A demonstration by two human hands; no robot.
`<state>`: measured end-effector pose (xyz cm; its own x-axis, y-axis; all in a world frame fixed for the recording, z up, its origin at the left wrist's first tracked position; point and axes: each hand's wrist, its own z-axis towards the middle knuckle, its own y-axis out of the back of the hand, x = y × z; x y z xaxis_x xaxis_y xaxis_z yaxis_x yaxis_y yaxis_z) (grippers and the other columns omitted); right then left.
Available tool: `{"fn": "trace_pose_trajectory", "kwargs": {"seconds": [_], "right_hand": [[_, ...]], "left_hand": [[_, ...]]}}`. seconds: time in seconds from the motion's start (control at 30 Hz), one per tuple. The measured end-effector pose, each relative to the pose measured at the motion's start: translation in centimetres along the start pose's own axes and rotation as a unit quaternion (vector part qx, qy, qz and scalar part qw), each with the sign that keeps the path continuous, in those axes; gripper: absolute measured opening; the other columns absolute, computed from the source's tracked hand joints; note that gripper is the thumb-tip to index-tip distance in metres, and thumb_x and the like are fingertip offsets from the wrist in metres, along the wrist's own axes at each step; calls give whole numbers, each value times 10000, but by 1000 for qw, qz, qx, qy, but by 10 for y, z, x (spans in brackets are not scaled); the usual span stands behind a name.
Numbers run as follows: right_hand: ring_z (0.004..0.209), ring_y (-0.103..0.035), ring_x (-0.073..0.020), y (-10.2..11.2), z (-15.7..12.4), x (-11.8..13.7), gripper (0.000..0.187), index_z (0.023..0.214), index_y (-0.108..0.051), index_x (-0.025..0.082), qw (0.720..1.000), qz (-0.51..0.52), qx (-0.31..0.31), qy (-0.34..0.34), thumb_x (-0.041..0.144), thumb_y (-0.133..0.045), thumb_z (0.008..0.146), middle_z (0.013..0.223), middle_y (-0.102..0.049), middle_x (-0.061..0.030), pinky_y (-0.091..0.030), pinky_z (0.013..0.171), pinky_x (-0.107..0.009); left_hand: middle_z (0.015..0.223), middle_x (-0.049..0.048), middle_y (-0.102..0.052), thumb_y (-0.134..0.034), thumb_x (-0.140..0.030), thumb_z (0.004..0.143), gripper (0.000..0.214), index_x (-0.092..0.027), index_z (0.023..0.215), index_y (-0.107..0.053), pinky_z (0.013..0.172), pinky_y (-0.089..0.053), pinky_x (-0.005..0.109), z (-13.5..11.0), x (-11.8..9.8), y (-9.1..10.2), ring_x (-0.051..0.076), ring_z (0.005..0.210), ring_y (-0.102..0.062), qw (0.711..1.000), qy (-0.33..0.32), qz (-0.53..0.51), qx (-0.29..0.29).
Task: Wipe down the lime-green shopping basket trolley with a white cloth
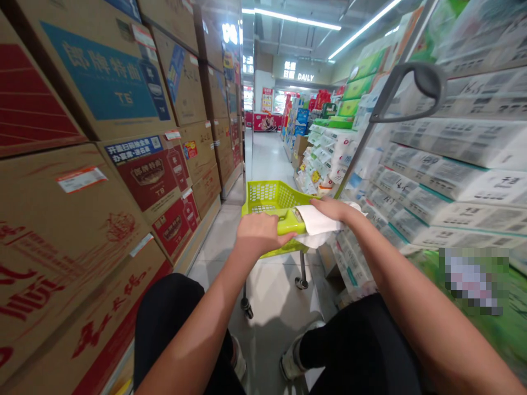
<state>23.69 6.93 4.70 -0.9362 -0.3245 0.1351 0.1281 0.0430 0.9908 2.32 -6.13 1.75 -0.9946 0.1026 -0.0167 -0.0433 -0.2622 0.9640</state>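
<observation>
A lime-green wheeled shopping basket stands in front of me, low between my knees. My left hand is closed over the left part of its near rim, with the thumb pointing right. Farther right on the same rim, my right hand is closed on a white wipe. That wipe drapes over the rim and hangs down a little on the near side. The basket's long grey pull handle is extended and tilts up to the right. Most of the fingertips of both hands are hidden.
Stacked cardboard cartons wall the left side. Stacked white packs rise close on the right, with a green pack below them. A tiled aisle floor runs ahead toward a red counter.
</observation>
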Motion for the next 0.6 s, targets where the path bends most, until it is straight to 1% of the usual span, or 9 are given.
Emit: {"fn": "trace_pose_trajectory", "kwargs": {"seconds": [0.1,0.23,0.3,0.37,0.43,0.5,0.53,0.57,0.6], "right_hand": [[957,-645,-281,-21,-28,5,607,1053,-700,140,993,-38,-108,-29,481,-203,985,1050,-712,-161,-425,794,-326],[1042,-596,-286,-49,-69,16,538,1259,-605,134,955,-38,-292,34,381,-226,969,1128,-683,-152,-357,942,-382],[1071,-585,-295,-49,-77,20,540,1311,-568,129,952,-36,-303,35,384,-242,965,1165,-669,-158,-348,964,-398],[1021,-611,-307,-36,-72,21,554,1256,-608,129,973,-47,-225,5,465,-283,959,1085,-693,-166,-388,914,-393],[931,-644,-297,-17,-55,20,578,1103,-684,137,996,-29,-77,-18,553,-315,946,982,-716,-160,-435,818,-357],[852,-657,-260,0,-35,21,560,946,-719,156,997,33,71,-11,548,-319,955,934,-731,-134,-457,732,-316],[812,-657,-239,6,-27,22,523,901,-722,166,990,68,121,2,512,-334,961,912,-737,-115,-460,703,-303],[771,-653,-223,10,-20,23,473,873,-723,174,986,99,135,13,471,-366,960,880,-741,-96,-460,683,-295],[734,-646,-213,11,-16,24,428,850,-723,178,986,117,117,17,442,-402,951,843,-741,-81,-458,670,-291]], "left_hand": [[830,136,-700,-277,-895,724,863,-218,981,-746,695,-438,375,1,4,0,301,831,-659,1000,15,9,4],[842,136,-707,-258,-897,725,875,-222,999,-743,690,-439,370,-1,12,1,296,810,-666,1000,12,22,8],[845,147,-708,-256,-884,742,870,-212,1004,-743,685,-440,374,-3,15,3,306,804,-669,1000,-2,27,9],[846,159,-709,-257,-870,758,865,-200,1010,-742,679,-439,379,-7,17,4,317,801,-670,999,-17,31,8],[844,165,-710,-263,-855,772,853,-190,1009,-741,674,-433,377,-11,17,6,320,798,-671,999,-30,34,4],[852,164,-714,-269,-841,786,835,-187,1007,-739,671,-425,370,-15,18,7,317,806,-671,999,-41,33,-6],[856,162,-716,-271,-837,790,829,-189,1010,-738,670,-421,366,-17,19,7,315,812,-670,998,-45,32,-13],[861,159,-717,-275,-836,791,823,-192,1015,-737,670,-417,363,-18,20,7,313,818,-669,998,-47,30,-21],[867,156,-718,-278,-836,790,819,-197,1022,-735,672,-414,360,-20,21,7,312,823,-668,998,-46,28,-29]]}}
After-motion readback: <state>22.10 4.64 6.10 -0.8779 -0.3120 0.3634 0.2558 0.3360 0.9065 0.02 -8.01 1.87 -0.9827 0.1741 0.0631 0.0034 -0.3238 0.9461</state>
